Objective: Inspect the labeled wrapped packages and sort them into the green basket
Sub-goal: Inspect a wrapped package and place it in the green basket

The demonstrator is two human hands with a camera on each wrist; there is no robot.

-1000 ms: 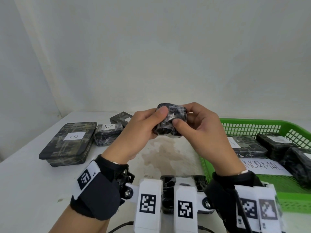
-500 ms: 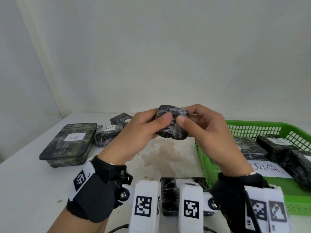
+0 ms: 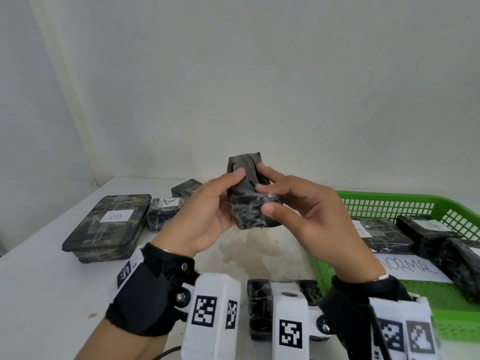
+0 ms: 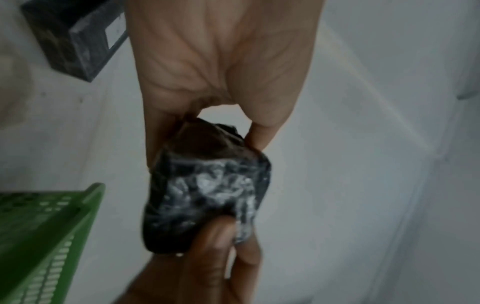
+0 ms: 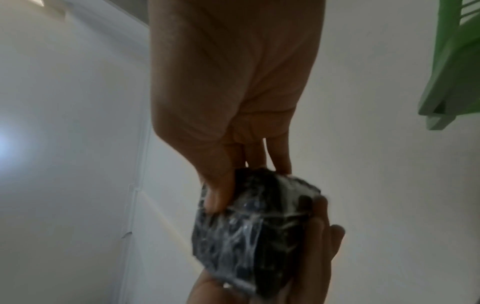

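Note:
Both hands hold one small dark package (image 3: 247,193) wrapped in clear film up in the air over the white table (image 3: 39,276). My left hand (image 3: 207,211) grips its left side with thumb on top. My right hand (image 3: 298,216) pinches its right side. The package (image 4: 207,197) stands tilted on end, and no label shows on it. It fills the middle of the right wrist view as a crinkled dark package (image 5: 249,230). The green basket (image 3: 389,203) sits to the right, with several wrapped packages (image 3: 384,235) and a paper reading NORMAL (image 3: 413,268) inside.
On the left of the table lie a flat dark box labelled B (image 3: 109,224), a small wrapped package labelled A (image 3: 163,211) and another dark package (image 3: 185,188) behind it. One more wrapped package (image 3: 259,307) lies near the front edge, between my wrists.
The hands have turned the package from lying flat to standing on end and raised it slightly. The basket and the other packages stay where they were.

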